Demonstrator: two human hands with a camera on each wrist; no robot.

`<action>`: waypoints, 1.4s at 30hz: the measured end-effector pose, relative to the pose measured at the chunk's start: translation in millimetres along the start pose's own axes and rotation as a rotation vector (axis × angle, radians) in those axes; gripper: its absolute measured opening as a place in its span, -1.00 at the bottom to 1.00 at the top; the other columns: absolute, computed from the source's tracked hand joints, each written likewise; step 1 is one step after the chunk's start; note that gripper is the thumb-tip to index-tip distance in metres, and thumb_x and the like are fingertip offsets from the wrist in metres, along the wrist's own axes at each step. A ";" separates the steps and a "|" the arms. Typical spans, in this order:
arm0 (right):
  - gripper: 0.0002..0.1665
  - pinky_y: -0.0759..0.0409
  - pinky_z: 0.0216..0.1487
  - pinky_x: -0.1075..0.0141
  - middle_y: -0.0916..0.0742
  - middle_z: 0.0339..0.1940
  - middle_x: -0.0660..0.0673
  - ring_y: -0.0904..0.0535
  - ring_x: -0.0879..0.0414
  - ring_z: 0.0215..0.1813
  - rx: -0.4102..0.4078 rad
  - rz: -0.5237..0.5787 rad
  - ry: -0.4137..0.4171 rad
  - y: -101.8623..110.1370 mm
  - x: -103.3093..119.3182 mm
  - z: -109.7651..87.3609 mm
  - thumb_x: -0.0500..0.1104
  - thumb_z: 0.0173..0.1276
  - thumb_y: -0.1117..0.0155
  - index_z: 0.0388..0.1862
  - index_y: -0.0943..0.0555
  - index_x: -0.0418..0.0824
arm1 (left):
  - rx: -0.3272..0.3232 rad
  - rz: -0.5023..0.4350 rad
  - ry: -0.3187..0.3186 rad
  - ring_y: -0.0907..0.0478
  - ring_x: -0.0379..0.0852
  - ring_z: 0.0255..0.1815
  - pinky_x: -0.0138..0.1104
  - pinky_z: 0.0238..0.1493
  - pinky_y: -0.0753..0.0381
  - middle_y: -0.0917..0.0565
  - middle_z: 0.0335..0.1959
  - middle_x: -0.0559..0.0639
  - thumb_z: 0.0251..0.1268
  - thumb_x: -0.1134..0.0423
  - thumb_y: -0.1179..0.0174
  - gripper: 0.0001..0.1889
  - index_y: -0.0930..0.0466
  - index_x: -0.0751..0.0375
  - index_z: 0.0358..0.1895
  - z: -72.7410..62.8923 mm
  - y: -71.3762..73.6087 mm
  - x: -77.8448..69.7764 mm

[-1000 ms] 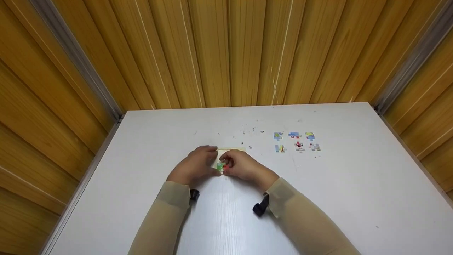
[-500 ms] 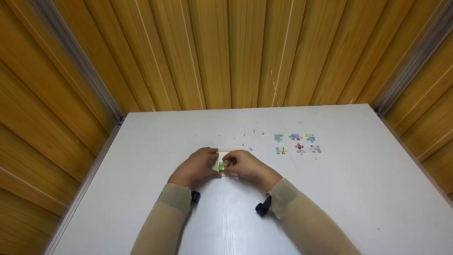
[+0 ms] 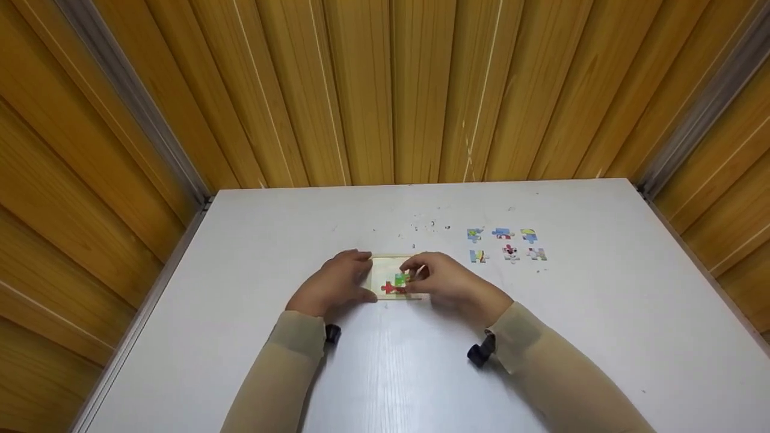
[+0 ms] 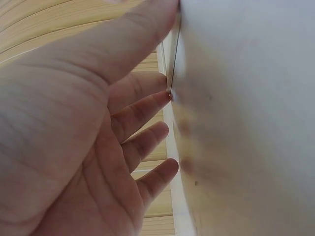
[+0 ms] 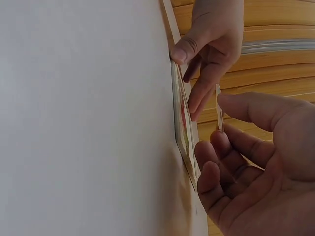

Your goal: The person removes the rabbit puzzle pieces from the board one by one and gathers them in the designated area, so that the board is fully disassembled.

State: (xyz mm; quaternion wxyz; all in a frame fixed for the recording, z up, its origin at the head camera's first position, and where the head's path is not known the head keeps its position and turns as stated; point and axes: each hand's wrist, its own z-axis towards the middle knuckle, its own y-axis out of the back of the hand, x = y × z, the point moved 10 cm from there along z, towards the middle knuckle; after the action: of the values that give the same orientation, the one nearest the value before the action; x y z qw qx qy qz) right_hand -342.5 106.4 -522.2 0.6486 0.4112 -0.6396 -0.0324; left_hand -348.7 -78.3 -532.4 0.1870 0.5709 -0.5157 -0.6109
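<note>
My left hand (image 3: 334, 282) holds the left side of a pale wooden puzzle tray (image 3: 378, 273), thumb at its near corner and fingers at the far one. In the left wrist view, the thumb and the first fingers of that left hand (image 4: 98, 118) touch the tray's edge. Inside the tray, low down, lies a red puzzle piece (image 3: 388, 288), partly covered. My right hand (image 3: 448, 279) pinches a green puzzle piece (image 3: 401, 279) above the tray; the right wrist view has this puzzle piece (image 5: 219, 108) edge-on between thumb and fingertip.
Several loose puzzle pieces (image 3: 510, 252) lie in two rows on the white table (image 3: 577, 337), right of the tray. Small dark specks (image 3: 432, 224) dot the surface behind it. Wood-patterned panels (image 3: 361, 90) rise beyond the table's far edge.
My right hand has moved right with the green puzzle piece, uncovering the red piece and more of the tray. The left hand stays at the tray's left side.
</note>
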 end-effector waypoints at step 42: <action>-0.48 -0.62 0.07 0.23 -0.82 0.15 -0.21 -0.64 -0.02 0.09 -0.047 -0.221 -0.135 94.6 -79.4 -81.8 -0.16 0.46 -0.62 0.35 -0.76 -0.21 | 0.001 -0.003 0.009 -0.17 0.21 0.90 0.09 0.92 -0.17 -0.41 0.81 0.03 0.33 0.11 -0.68 -0.15 -0.55 0.16 0.65 1.1 -1.3 2.6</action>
State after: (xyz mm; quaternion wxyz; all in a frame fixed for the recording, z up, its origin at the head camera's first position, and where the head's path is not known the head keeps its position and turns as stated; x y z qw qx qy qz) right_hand -332.6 254.1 -518.8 0.6060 0.4609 -0.6317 -0.1463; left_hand -350.0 -79.5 -535.0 0.1883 0.5746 -0.5143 -0.6082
